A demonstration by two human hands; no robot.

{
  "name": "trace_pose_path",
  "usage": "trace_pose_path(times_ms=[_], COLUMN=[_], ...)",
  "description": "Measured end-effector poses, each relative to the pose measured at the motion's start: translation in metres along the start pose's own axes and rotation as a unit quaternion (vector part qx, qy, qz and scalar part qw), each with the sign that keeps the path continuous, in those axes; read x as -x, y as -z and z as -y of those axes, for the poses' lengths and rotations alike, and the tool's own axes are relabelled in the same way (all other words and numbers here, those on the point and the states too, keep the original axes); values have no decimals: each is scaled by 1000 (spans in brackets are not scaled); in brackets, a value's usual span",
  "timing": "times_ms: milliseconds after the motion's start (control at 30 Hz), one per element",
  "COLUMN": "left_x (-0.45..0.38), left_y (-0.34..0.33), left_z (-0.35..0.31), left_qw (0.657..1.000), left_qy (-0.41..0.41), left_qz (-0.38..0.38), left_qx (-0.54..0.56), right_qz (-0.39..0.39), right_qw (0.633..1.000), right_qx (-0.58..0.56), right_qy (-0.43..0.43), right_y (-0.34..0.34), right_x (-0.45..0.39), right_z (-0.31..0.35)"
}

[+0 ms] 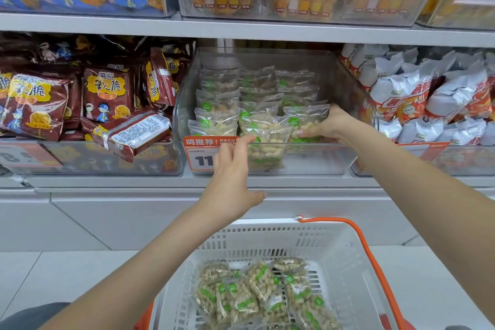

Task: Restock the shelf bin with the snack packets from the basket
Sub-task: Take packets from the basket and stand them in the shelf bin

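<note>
The fingers (pixel 242 143) of the left hand (pixel 230 182) are loosely spread and hold nothing; their tips just touch the front edge of the clear shelf bin (pixel 267 161), likely to steady it or get ready to tidy a packet. The right hand (pixel 330 126) is a bit farther in, inside the bin. Its fingers (pixel 308 133) are pinching a snack packet (pixel 306 118) at the front right, likely to stand it up straight in its row.

Below and nearer than the fingers sits the white basket (pixel 345 254) with an orange handle (pixel 356 233). More snack packets (pixel 257 292) lie in a loose pile in it, so the job looks only partly done.

Just past the fingers, the packets in the bin (pixel 241 104) stand in neat rows, so they can be seen and picked from the front. The back rows are blurry through the plastic, so I cannot count them.

The left hand covers part of the orange price tag (pixel 199 151), so the number is cut off. The bottom of the basket runs out of view. To the left of the fingers are brown snack bags (pixel 107 91); to the right are white bags (pixel 417 94).
</note>
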State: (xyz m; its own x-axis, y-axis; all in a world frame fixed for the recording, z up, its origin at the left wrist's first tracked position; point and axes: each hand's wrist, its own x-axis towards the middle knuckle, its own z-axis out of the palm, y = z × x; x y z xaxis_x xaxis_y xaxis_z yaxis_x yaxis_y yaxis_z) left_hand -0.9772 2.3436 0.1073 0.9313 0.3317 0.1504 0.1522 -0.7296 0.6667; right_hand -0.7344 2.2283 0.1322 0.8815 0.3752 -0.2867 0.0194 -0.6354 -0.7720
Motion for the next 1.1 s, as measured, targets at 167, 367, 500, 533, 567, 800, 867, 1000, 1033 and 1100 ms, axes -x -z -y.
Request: trace_pose_path(times_ms=[167,367,500,533,567,800,867,1000,1033,1100], left_x=[1,1,1,2,2,14,20,34,38,49], left_y=[-1,-1,-1,-1,-1,-3,-10,-41,-52,-77], left_z=[-1,-2,-1,-1,0,-3,-1,17,25,46], left_qw=[1000,1000,999,999,999,998,996,986,981,966], left_qy=[-2,-1,-3,-4,-6,-41,-55,-41,-20,26], left_qz=[1,-5,-3,-3,-5,-4,24,118,144,200], left_qx=[-8,-29,-42,-44,-43,-40,-67,-114,-127,-160], right_qz=[15,19,-18,-31,-53,-236,-263,-284,-277,-221], right_qw=[1000,1000,999,998,996,934,908,877,880,911], right_qx=[2,8,51,60,76,51,30,48,62,91], right_qy=[-9,-21,-1,2,13,263,325,384,380,337], right_y=[-2,-4,-1,0,2,-2,-11,-47,-58,-80], right_x=[2,7,15,18,22,79,99,133,138,142], right_z=[4,10,9,9,8,-11,-29,-85,-104,-144])
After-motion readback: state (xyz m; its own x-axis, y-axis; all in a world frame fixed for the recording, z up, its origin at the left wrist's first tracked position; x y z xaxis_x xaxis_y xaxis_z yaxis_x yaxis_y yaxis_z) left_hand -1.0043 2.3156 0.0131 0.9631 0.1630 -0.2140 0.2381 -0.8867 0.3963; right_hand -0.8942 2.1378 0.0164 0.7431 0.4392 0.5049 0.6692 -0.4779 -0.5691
